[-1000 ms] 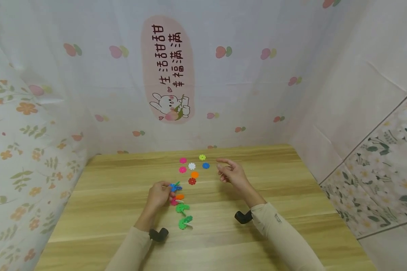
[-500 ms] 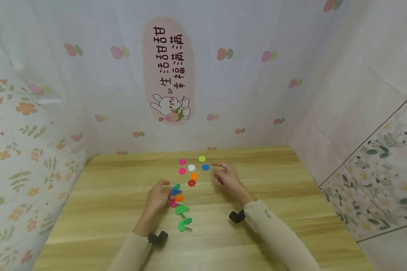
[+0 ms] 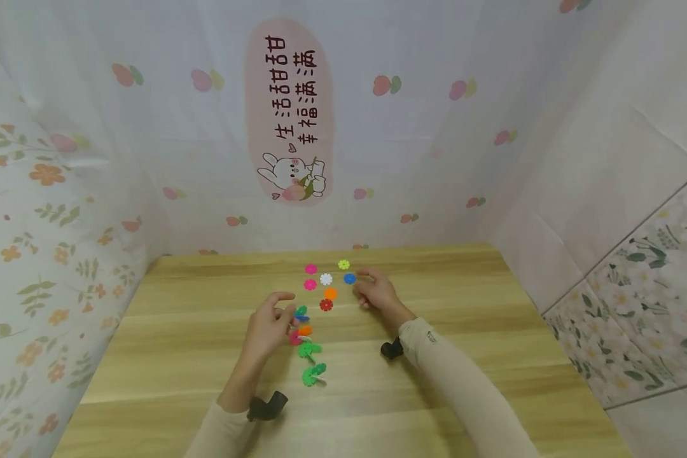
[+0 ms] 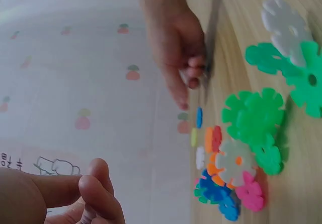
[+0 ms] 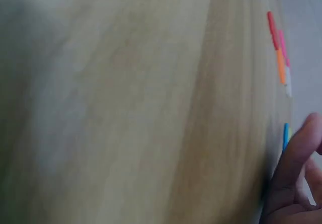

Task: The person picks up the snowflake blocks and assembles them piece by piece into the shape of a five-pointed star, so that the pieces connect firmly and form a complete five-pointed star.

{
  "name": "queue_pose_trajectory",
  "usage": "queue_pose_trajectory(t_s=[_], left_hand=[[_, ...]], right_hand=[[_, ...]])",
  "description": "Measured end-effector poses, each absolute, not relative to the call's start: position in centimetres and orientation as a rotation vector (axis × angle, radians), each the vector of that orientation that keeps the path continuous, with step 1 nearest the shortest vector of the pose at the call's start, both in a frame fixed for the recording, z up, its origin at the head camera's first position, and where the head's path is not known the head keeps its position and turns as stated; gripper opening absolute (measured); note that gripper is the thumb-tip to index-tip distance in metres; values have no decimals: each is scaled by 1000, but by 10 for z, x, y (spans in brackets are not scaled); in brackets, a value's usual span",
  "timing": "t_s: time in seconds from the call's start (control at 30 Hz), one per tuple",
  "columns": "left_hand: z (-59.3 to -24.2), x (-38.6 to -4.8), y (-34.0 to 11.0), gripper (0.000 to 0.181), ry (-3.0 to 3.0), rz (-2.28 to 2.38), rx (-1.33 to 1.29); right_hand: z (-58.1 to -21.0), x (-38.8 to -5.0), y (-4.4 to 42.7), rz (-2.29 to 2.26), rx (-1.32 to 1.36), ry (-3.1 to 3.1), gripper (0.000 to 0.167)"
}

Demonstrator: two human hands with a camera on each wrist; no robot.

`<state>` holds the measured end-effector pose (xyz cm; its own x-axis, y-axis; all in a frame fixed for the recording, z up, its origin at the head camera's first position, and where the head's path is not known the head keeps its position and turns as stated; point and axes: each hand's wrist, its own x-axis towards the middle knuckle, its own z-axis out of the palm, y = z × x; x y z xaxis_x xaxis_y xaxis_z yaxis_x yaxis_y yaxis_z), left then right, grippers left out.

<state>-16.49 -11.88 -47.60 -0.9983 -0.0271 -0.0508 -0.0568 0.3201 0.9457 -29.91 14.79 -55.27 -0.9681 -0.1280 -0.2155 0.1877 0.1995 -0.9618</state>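
Observation:
My left hand (image 3: 270, 321) hovers beside the joined blue and green flower-shaped discs (image 3: 301, 312), its fingers loosely bent. In the left wrist view nothing shows between those fingers, and the blue and green cluster (image 4: 214, 190) rests on the table apart from them. My right hand (image 3: 378, 291) is at the far side, fingertips close to a flat blue flower disc (image 3: 350, 278); whether they touch it cannot be made out. Around it lie a yellow disc (image 3: 344, 264), a white disc (image 3: 326, 278), an orange disc (image 3: 331, 294) and a red disc (image 3: 326, 305).
Two pink discs (image 3: 310, 284) lie left of the white one. Nearer me stand a pink, orange and white cluster (image 3: 305, 331), a green cluster (image 3: 308, 350) and a green and white cluster (image 3: 312, 374). Patterned cloth (image 3: 366, 146) encloses the wooden table (image 3: 366, 407) behind and at the sides.
My left hand has let go of the blue and green cluster, which now sits behind the pink and orange one. My right hand has moved left toward the blue disc.

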Motion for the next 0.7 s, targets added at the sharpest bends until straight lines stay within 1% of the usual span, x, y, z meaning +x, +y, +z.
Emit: queue_pose_trajectory(t_s=[0.1,0.4,0.57,0.7], left_hand=[[-472,-161,-116,28,2505,1843,-66],[-472,-157,-110,25,2531,1856,-24],[-473,-156,-106,25,2532,1860,-4],[-473,-156,-106,25,2545,1859,8]], right_hand=[[-555,-301,145,-1742,30,2319,49],[-555,-307,131,-1446,-40,2607,45],[-553,-311,126,-1325,-95,2692,35],[-551,-312,123,-1138,-231,2810,31]])
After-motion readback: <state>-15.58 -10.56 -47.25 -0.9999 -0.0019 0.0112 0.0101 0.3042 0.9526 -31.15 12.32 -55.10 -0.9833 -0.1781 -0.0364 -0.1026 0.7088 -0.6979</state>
